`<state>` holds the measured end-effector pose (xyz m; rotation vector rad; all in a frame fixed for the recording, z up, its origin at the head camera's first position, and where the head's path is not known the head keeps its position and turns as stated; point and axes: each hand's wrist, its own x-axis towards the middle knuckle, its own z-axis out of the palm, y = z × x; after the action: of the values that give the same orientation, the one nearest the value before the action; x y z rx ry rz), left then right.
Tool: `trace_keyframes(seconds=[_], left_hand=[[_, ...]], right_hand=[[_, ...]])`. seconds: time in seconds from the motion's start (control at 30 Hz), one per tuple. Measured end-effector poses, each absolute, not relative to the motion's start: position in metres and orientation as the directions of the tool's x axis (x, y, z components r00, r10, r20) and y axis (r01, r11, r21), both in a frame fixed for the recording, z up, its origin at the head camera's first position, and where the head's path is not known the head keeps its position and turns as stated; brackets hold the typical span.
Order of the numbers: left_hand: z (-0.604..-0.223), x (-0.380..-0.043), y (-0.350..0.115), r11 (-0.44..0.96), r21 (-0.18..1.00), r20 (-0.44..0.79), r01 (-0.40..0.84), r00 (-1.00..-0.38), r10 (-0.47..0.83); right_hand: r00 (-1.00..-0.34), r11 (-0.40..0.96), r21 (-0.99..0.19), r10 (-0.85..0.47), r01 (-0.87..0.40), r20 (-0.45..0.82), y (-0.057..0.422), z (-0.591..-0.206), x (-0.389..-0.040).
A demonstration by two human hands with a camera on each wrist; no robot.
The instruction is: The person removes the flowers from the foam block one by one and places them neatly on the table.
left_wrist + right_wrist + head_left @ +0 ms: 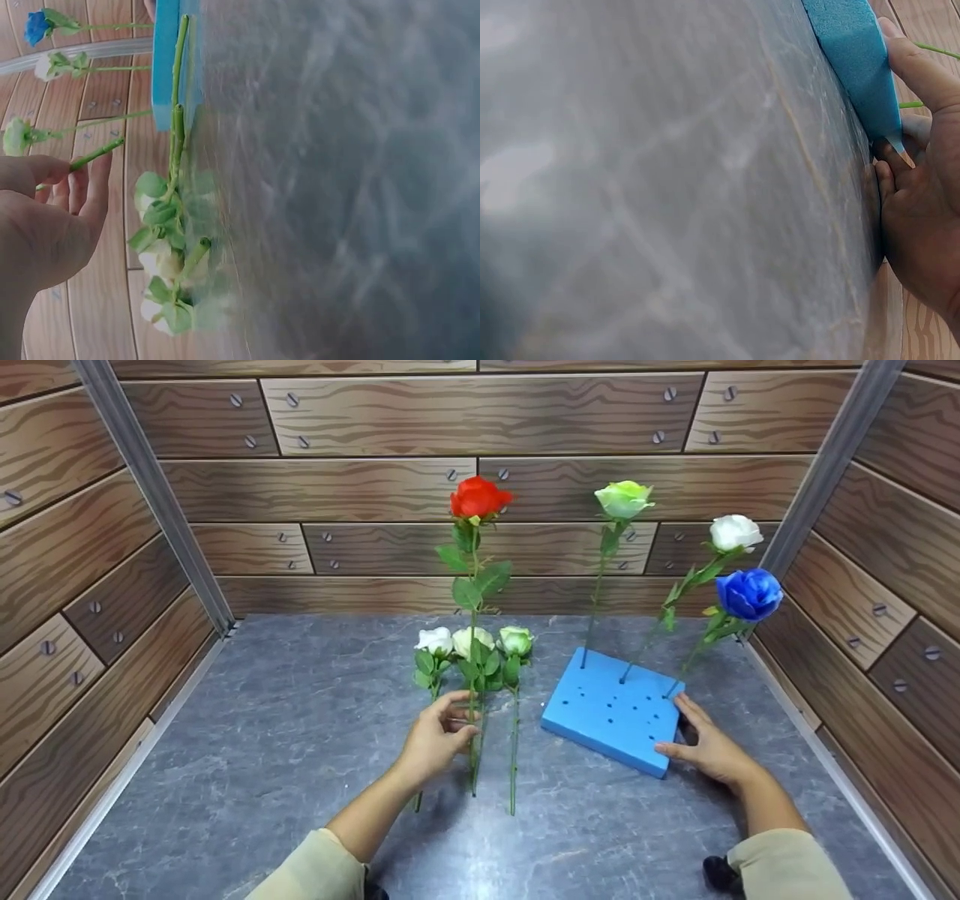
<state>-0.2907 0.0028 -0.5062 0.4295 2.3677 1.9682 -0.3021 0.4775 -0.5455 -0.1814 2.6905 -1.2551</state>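
My left hand (436,739) pinches the lower stem of a red rose (478,499), which stands upright above the table. In the left wrist view, the end of that green stem (97,154) sticks out past the fingers. My right hand (709,744) grips the right edge of a blue foam block (600,735) pierced with several small holes. Seen from the right wrist, the thumb lies on the block (859,67) and the fingers curl round its corner. A green-tinged rose (624,500), a white rose (736,533) and a blue rose (748,595) stand in the block's far row, the latter two leaning right.
On the grey marbled table (262,720) lie a white rose (435,641), a cream rose (472,643) and a pale green rose (516,640), stems toward me. Wood-patterned walls (480,416) enclose the back and both sides.
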Motion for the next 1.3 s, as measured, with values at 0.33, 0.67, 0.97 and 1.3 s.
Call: trace_keyframes(seconds=[0.33, 0.67, 0.97, 1.3], left_hand=[[-0.502, -0.289, -0.012, 0.156, 0.982, 0.078, 0.106, -0.981, 0.175], [-0.499, -0.286, -0.037, 0.193, 0.981, -0.003, 0.021, -0.992, 0.122], [-0.499, -0.281, -0.058, 0.238, 0.971, -0.069, -0.032, -0.986, 0.150], [-0.500, -0.280, -0.081, 0.277, 0.959, -0.107, -0.063, -0.983, 0.146]], right_hand=[[-0.979, 0.642, -0.766, -0.179, -0.041, -0.097, 0.478, -0.544, -0.302], [-0.978, 0.635, -0.771, -0.182, -0.041, -0.098, 0.478, -0.542, -0.302], [-0.976, 0.628, -0.778, -0.181, -0.021, -0.120, 0.478, -0.544, -0.302], [-0.978, 0.639, -0.769, -0.176, -0.023, -0.117, 0.478, -0.543, -0.301]])
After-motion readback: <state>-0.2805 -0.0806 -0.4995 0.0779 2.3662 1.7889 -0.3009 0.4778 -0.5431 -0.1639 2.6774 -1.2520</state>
